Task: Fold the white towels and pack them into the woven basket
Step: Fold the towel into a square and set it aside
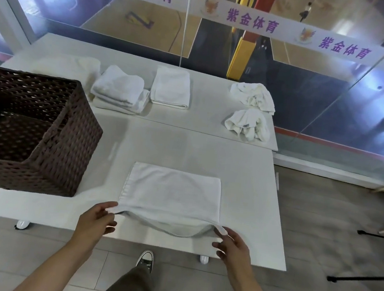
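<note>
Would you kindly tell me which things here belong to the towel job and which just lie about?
Job: half-folded white towel, pinched by left hand and right hand; brown woven basket; folded white towel stacks; crumpled white towels.
Lying about: black stand legs; purple-lettered white banner.

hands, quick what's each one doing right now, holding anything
Left hand: pinches the near left corner of the white towel.
Right hand: pinches the near right corner of the same towel.

Near table (186, 144): woven basket (64, 154), towel (173, 191). Far table (204, 113): folded towels (120, 88), crumpled towels (252, 94).
</note>
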Demonstrator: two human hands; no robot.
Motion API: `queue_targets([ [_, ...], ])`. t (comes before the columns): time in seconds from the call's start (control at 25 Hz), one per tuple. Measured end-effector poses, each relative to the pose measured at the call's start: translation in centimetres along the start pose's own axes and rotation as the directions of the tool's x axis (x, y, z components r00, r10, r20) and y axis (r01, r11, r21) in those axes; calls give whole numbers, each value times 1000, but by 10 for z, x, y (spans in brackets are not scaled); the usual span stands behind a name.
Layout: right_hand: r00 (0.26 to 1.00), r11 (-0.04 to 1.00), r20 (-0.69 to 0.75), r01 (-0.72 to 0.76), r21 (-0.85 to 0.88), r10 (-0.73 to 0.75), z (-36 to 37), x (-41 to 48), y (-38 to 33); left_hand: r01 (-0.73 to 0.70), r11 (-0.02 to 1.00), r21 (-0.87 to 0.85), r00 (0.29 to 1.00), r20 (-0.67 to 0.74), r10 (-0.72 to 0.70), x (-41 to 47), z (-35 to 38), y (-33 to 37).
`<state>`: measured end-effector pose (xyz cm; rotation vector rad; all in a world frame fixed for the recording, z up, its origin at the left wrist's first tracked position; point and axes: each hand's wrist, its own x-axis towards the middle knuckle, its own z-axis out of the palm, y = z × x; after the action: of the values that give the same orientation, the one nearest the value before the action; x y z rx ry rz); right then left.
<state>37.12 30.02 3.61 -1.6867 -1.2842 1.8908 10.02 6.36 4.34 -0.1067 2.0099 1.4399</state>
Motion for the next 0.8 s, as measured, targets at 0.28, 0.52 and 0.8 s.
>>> queue_targets([
  [0.28,966,910,-105,184,-373,-238,25,21,-29,-214,937,275,976,97,195,45,-4,31],
  [0.52,954,883,-120,199,-425,-273,41,50,-42,-266,892,365,963,137,232,87,4,40],
  [0.8,959,816,-112,157,-556,-261,54,115,-67,-248,822,512,967,76,245,122,40,60],
])
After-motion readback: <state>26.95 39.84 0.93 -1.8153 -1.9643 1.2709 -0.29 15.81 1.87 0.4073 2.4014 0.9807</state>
